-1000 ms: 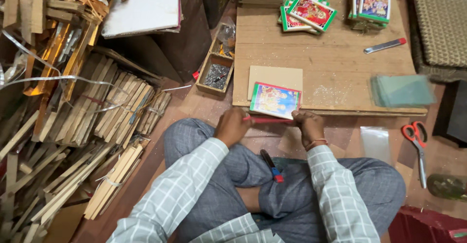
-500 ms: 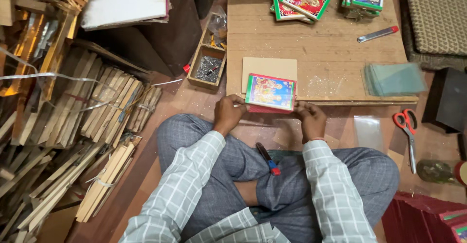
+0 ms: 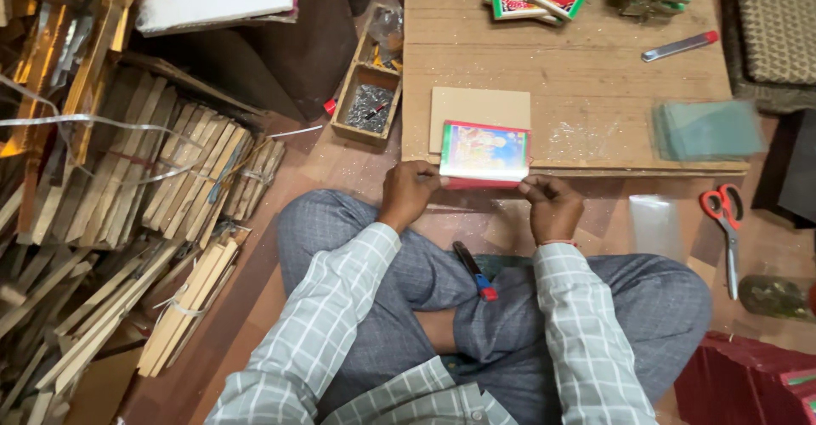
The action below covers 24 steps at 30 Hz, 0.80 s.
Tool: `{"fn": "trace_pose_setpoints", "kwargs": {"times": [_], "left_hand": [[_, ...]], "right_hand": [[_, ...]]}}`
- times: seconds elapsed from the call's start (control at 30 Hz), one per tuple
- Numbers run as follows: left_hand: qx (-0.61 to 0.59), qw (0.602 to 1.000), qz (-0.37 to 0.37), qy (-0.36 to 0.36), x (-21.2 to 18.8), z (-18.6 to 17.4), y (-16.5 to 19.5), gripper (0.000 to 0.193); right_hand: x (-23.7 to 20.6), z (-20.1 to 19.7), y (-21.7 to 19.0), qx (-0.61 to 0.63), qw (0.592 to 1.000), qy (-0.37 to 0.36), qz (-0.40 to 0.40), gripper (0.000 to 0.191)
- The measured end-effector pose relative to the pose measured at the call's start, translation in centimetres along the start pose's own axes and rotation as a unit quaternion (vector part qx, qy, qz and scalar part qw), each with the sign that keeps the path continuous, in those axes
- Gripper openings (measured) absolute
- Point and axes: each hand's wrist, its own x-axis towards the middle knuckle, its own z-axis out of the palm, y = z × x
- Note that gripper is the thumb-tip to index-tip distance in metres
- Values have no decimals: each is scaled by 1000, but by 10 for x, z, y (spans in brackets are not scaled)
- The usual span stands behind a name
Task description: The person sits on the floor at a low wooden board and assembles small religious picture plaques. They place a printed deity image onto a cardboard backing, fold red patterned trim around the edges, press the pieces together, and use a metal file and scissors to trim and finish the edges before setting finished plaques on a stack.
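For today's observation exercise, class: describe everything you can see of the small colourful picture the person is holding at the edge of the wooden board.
The picture is a small rectangle with a bright multicoloured print, a red edge along its top and near side. It lies flat at the near edge of the low wooden board, overlapping a plain brown backing panel. The left hand pinches its near-left corner and the right hand its near-right corner. Its material cannot be told.

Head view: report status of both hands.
Left hand and right hand grip the colourful framed picture at its near corners. Picture rests on wooden board. Nothing obstructing.
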Motion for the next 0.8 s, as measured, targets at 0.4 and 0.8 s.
{"fn": "trace_pose_setpoints", "kwargs": {"times": [0.4, 0.8], "left_hand": [[2, 1000, 15, 0, -5, 0, 6, 14], [1, 999, -29, -20, -5, -1, 10, 18]], "right_hand": [[4, 3, -4, 89, 994, 4, 63, 14], [4, 5, -5, 83, 995, 5, 62, 14]]}}
